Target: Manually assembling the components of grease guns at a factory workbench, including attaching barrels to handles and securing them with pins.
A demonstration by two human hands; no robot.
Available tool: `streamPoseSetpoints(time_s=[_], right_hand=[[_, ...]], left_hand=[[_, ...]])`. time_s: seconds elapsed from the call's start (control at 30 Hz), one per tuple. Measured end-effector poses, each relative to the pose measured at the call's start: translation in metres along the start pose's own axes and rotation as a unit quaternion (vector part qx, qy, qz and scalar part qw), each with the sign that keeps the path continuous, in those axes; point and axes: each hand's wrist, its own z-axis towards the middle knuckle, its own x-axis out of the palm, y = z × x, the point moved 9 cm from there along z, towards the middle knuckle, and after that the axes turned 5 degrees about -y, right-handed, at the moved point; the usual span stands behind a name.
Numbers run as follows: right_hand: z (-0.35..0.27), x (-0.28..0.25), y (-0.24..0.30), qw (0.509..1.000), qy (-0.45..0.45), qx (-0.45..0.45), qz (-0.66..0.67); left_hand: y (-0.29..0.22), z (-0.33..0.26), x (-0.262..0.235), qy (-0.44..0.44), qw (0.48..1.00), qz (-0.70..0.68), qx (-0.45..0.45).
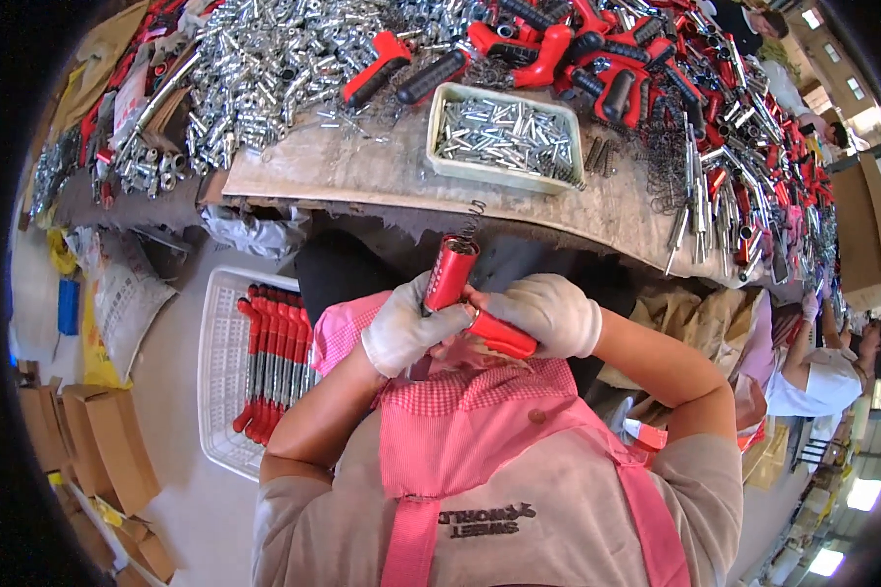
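Note:
Both my hands wear pale gloves and are closed around one red pistol-shaped tool body, held above my lap just off the table's edge. My left hand (411, 331) grips the base of its red tube (452, 269), which points up and away from me. A thin dark coil spring (474, 223) sticks out of the tube's open end. My right hand (550, 311) is wrapped over the red handle (502, 336), which slants down to the right. Where the two parts meet, my fingers and thumbs hide the details.
On the table (362, 168), a white tray (504, 178) holds many small metal pins. Heaps of metal fittings (264, 78) and red-and-black handles (617, 78) lie behind. A white basket (227, 391) of red-ended tools stands at my left. A co-worker (822, 372) sits far right.

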Motion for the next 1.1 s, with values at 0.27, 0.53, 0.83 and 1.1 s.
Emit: streamPoseSetpoints(time_s=[0.27,0.53,0.83,1.1], right_hand=[[-0.028,-0.068,-0.053,0.898,-0.039,0.331,0.286],[-0.013,-0.020,-0.023,0.977,0.129,0.111,0.127],[-0.009,-0.018,0.027,0.959,0.052,-0.243,-0.136],[-0.061,0.027,-0.039,0.890,0.137,0.311,0.303]], left_hand=[[-0.005,-0.007,-0.024,-0.056,0.900,0.393,0.180],[0.046,-0.004,0.003,0.146,0.899,0.409,0.045],[0.101,0.003,0.016,0.297,0.915,0.241,-0.125],[0.025,0.007,0.010,0.084,0.771,0.626,0.082]])
